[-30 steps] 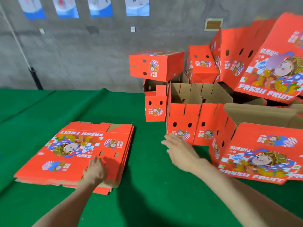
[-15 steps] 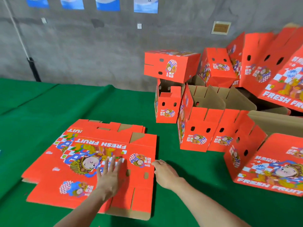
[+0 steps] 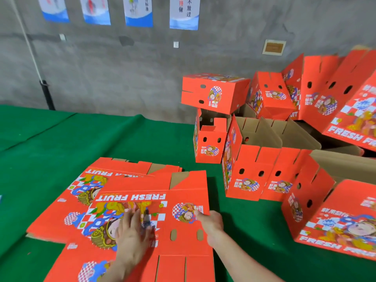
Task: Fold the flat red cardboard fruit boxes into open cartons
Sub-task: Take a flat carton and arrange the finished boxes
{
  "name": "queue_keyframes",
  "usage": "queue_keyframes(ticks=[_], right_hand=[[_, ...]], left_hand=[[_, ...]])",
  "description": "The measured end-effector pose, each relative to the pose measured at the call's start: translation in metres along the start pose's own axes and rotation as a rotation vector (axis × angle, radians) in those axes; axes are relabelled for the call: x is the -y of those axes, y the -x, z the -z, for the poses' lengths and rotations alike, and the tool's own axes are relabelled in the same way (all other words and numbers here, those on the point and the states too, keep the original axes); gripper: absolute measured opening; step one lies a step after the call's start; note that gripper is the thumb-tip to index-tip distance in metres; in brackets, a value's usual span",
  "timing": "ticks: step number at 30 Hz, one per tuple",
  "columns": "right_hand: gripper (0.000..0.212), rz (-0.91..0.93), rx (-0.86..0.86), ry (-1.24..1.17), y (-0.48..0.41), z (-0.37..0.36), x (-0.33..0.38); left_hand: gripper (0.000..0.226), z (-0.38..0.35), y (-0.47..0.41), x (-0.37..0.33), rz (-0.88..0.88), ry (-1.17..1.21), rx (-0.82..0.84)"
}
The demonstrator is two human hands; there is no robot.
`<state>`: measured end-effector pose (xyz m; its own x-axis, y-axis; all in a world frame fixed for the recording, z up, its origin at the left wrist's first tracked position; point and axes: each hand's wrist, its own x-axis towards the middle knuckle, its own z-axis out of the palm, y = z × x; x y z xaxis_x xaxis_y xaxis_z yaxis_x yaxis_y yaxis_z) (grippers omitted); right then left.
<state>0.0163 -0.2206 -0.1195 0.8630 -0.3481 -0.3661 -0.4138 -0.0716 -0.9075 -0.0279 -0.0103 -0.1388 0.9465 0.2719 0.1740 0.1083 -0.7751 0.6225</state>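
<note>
Table (image 3: 105,139) is covered in green cloth beneath both hands. Folded cartons (image 3: 250,171) are piled beyond and to the right of the right hand (image 3: 210,221); some are open-topped, some tipped over. A stack of flat boxes (image 3: 61,204) is seen to the left of the left hand (image 3: 133,235). The top flat box (image 3: 183,247) is laid printed side up, offset from the stack toward the right hand. The left hand is pressed flat on its print, fingers straight. Its right edge is pinched by the right hand, fingers curled.
</note>
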Motion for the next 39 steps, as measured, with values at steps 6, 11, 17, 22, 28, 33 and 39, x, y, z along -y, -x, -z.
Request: queue_keyframes(ticks=[6, 11, 17, 22, 28, 33, 39], right_hand=[[0.008, 0.259, 0.081, -0.176, 0.02, 0.032, 0.045], [0.017, 0.459, 0.084, -0.261, 0.034, 0.099, 0.053], [0.022, 0.6, 0.022, -0.229, 0.056, 0.196, 0.044], [0.009, 0.604, -0.132, -0.152, 0.065, 0.266, 0.024], [0.038, 0.591, -0.266, -0.031, 0.064, 0.31, 0.012], [0.076, 0.912, -0.663, 0.387, 0.081, 0.302, 0.037], [0.044, 0.896, -0.441, 0.706, 0.075, 0.296, 0.066]], left_hand=[[0.059, 0.04, -0.034, -0.003, 0.089, 0.045, -0.142], [0.057, 0.077, -0.059, -0.012, 0.111, 0.119, -0.32], [0.023, 0.101, -0.077, -0.065, -0.012, 0.727, -0.124], [0.007, 0.085, -0.065, -0.12, 0.009, 1.181, 0.151], [0.019, 0.058, -0.026, -0.161, -0.132, 1.251, 0.224], [0.018, 0.032, 0.002, -0.178, -0.157, 1.228, 0.211], [0.019, 0.017, 0.014, -0.187, -0.158, 1.241, 0.213]])
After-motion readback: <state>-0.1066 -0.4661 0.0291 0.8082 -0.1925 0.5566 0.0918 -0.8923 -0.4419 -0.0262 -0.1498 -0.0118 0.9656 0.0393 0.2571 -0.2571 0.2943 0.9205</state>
